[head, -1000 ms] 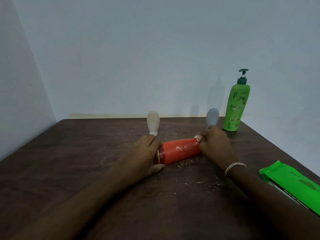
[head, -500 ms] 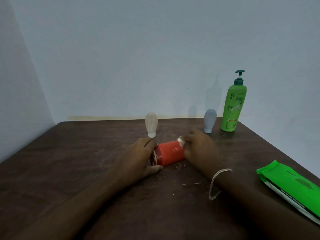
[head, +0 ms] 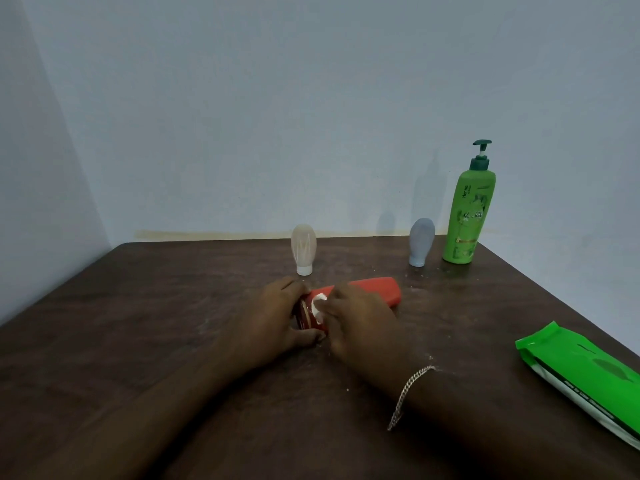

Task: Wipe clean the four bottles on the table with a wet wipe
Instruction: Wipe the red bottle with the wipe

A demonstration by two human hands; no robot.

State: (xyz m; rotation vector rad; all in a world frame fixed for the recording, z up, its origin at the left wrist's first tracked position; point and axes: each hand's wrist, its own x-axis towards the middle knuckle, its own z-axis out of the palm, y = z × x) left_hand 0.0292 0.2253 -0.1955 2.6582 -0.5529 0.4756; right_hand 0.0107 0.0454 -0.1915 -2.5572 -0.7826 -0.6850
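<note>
A red bottle (head: 375,289) lies on its side in the middle of the dark wooden table (head: 138,323). My left hand (head: 277,315) grips its left end, thumb underneath. My right hand (head: 356,318) lies over the bottle's left half and presses a white wet wipe (head: 318,304) against it; only a small piece of the wipe shows between the hands. Behind stand a beige squeeze bottle (head: 303,247) on its cap, a grey-blue squeeze bottle (head: 420,244) on its cap, and a tall green pump bottle (head: 469,213).
A green pack of wet wipes (head: 585,379) lies flat near the table's right edge. Small white crumbs are scattered on the table near the red bottle. Walls close off the back and the left side.
My right hand has slid with the wipe from the red bottle's right end to its left end, baring the right half. My left hand has kept its hold.
</note>
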